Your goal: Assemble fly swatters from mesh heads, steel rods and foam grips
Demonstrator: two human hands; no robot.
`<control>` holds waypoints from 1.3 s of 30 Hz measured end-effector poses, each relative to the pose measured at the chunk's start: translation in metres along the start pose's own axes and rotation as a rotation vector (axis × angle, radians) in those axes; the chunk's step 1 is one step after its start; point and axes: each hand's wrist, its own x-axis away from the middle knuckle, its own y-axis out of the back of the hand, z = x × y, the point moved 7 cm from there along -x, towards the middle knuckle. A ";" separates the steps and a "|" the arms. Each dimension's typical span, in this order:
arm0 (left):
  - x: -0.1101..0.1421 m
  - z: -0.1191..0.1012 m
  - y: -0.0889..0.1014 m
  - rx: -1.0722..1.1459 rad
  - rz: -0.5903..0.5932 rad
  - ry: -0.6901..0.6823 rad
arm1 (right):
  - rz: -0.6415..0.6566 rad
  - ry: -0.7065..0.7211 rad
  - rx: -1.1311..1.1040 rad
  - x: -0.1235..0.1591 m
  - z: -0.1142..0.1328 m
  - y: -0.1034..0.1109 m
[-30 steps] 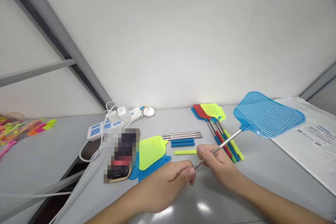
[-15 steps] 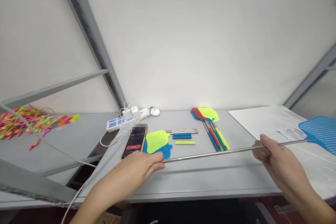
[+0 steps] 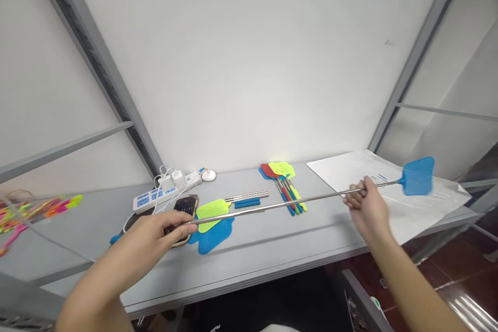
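Observation:
A fly swatter with a long thin metal rod (image 3: 268,208) and a blue mesh head (image 3: 417,176) is held across the bench by both hands. My left hand (image 3: 165,231) pinches the rod towards its left end. A blue tip (image 3: 115,238) shows beyond my left forearm; I cannot tell whether it is the handle of this swatter. My right hand (image 3: 365,205) is closed round the rod near the head. Below the rod lie a yellow-green swatter head (image 3: 212,210) and a blue swatter head (image 3: 215,237). Blue handle tubes (image 3: 247,203) and metal rods (image 3: 249,195) lie behind it.
Finished-looking swatters (image 3: 286,187) are stacked near the wall. A phone (image 3: 185,205) and a power strip (image 3: 153,197) with white cables stand left. A white plastic bag (image 3: 404,207) covers the right side. Colourful strips (image 3: 39,212) lie far left, beyond a metal frame (image 3: 93,57).
The view has shifted and tilted. My hands are farther apart, and my right hand sits closer to the blue head. Both still grip the swatter's rod.

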 end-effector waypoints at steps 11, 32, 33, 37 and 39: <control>0.079 -0.038 -0.055 0.225 -1.260 -0.415 | 0.014 0.189 -0.147 0.062 -0.015 -0.076; 0.041 -0.007 -0.140 1.478 -0.385 -0.034 | 0.093 0.045 -0.031 0.110 -0.024 -0.043; 0.040 -0.010 -0.145 1.474 -0.357 -0.030 | 0.140 -0.006 -0.001 0.115 -0.032 -0.049; 0.039 -0.022 -0.154 1.479 -0.292 -0.019 | 0.238 -0.125 0.064 0.131 -0.054 -0.062; 0.039 -0.024 -0.147 1.507 -0.332 -0.025 | 0.242 -0.146 0.083 0.134 -0.058 -0.064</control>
